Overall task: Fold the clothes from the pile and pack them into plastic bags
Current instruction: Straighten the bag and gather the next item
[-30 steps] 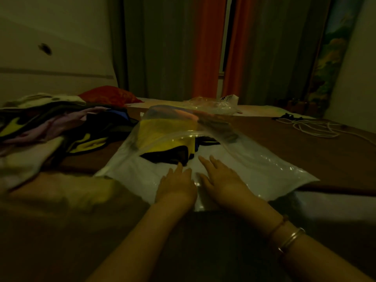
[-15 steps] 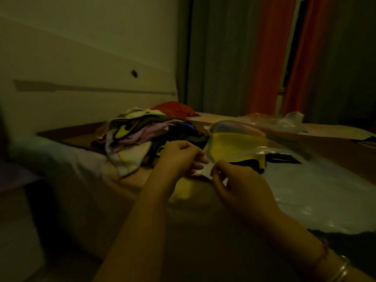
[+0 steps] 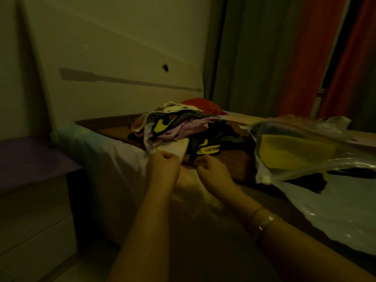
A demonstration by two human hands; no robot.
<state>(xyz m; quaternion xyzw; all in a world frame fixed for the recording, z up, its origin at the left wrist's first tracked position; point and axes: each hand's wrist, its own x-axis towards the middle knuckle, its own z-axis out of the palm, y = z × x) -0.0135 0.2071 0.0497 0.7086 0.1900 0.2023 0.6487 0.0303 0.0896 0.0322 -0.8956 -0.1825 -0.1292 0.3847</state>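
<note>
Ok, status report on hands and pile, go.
Left hand pinching pale garment at pile edge. Right hand curled, grip unclear. Packed bag to right.

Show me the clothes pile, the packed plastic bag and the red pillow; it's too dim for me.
clothes pile (image 3: 183, 129), head view, on the pink garment mid-heap.
plastic bag (image 3: 317, 204), head view, on its clear lower panel.
red pillow (image 3: 205, 105), head view, on its top.

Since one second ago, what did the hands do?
Both hands left the plastic bag and went left to the clothes pile. The left hand now pinches a pale garment; the right hand is curled beside it. The filled bag stayed put.
</note>
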